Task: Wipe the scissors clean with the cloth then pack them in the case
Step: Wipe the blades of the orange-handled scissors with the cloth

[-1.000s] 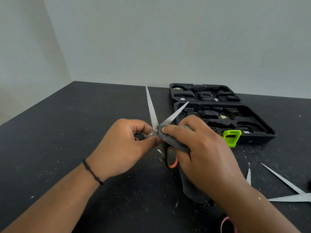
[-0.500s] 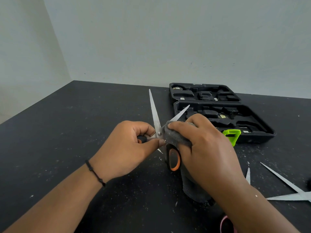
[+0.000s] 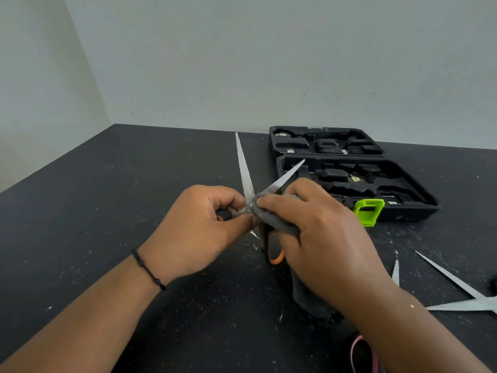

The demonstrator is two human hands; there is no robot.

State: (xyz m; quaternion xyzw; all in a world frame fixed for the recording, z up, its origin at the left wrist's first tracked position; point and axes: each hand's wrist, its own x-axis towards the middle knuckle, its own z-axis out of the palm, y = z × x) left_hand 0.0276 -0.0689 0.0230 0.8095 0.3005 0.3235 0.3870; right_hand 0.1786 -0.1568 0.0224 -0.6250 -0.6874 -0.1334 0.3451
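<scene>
Black table (image 3: 107, 238), speckled with pale flecks, filling the lower view. At the back right, black case (image 3: 357, 184) lying open flat, two moulded halves side by side, a bright green latch (image 3: 368, 212) on the near edge. Well apart from the case, at the right edge, a second pair of scissors (image 3: 457, 289) lying spread on the table, only the blades in view.

Nearer the middle, both hands together over the table. Left hand (image 3: 196, 232) curled round one black-and-orange handle of the scissors (image 3: 246, 179), thumb pressed near the pivot. Right hand (image 3: 317, 238) curled round the grey cloth (image 3: 274, 222), pinching it against the blades close to the pivot; the tail of the cloth hanging down under the wrist. Scissors held just above the table, blades spread wide, one pointing up and away, the other angled towards the case. Second handle (image 3: 274, 251) hanging loose below the right hand.

Probably light and stiff; bare steel likely slippery and the long points sharp. Best held by the rubbery handle, as now, wiping from pivot towards tip, away from the fingers. Cloth soft and limp, needing a bunched grip. Blades worth closing before packing.
</scene>
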